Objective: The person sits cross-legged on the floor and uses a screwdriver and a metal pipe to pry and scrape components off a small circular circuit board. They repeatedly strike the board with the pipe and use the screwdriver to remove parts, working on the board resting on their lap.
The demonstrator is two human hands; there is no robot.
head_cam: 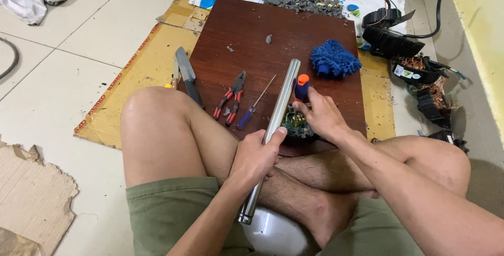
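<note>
My left hand (255, 156) grips a long shiny metal tube (279, 102) that slants from my lap up over the dark wooden board (247, 30). My right hand (321, 115) holds a screwdriver with an orange and blue handle (301, 86), its tip pointing down into a small round electronic part with a green circuit board (295, 125) that rests on the board's near edge. The tube lies just left of that part. I sit cross-legged, with both knees flanking the board.
Red-handled pliers (230, 98) and a thin blue-handled screwdriver (254, 104) lie left of the tube. A knife (187, 75) sits by my left knee. A blue fluffy mitt (334, 59), grey rubble (310, 0), cardboard (136, 72) and dismantled black lamp parts (415, 62) surround the board.
</note>
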